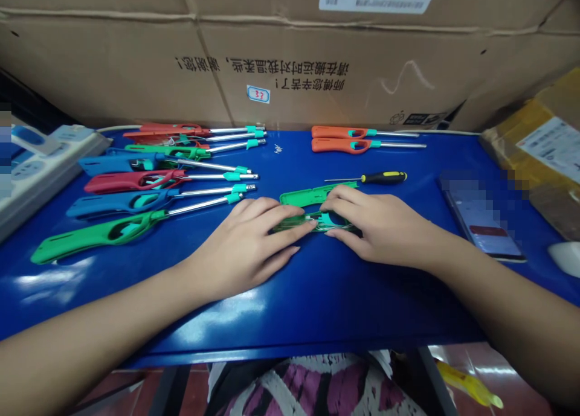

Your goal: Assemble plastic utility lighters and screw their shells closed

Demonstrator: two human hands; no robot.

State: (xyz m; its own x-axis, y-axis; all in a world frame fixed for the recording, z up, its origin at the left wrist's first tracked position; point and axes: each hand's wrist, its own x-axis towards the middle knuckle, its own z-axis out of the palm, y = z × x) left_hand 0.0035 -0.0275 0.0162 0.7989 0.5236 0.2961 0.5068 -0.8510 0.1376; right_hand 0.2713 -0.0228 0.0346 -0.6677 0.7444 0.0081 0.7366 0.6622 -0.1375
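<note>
My left hand rests low over the table with its fingers closed on the left part of an opened green gas lighter. One of its fingertips presses on the inner parts. From the other side, the thumb and fingers of my right hand grip the same lighter around its turquoise trigger. Thin wires show between the two hands, and much of the lighter is hidden under the fingers. Just behind it lies a loose green handle half, its right end partly behind my right hand.
Several long-nozzle lighters in green, blue and red lie at left. Two orange lighters lie behind, near a screwdriver. A phone and a taped box stand right; a power strip left. Cardboard walls the back.
</note>
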